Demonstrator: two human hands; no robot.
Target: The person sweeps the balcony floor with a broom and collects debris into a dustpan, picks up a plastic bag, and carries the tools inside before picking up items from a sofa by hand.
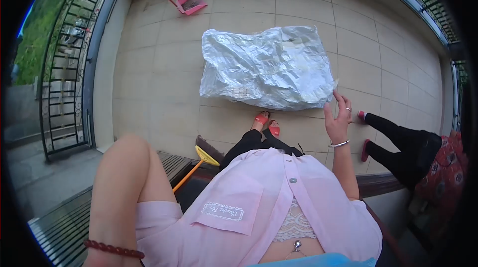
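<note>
A large, crumpled silver foil cover (pixel 269 67) lies over a bulky, roughly rectangular shape on the tiled floor in front of my feet. Whatever is beneath it is hidden. My right hand (pixel 338 117), with a ring and a silver bangle, reaches out to the cover's near right corner. Its fingers are apart, and the fingertips are at the edge; I cannot tell whether they touch it. On the other side my left arm is bent sharply back toward me, a red bead bracelet (pixel 114 250) on the wrist. The left hand lies beyond the bottom edge of the view.
A pink dustpan (pixel 191 4) with debris rests on the tiles at the far left. Beside the slatted bench (pixel 64 222) is a yellow broom (pixel 206 156) with an orange handle. Another person (pixel 418 152) is close by on the right. A metal gate (pixel 67 67) stands at left.
</note>
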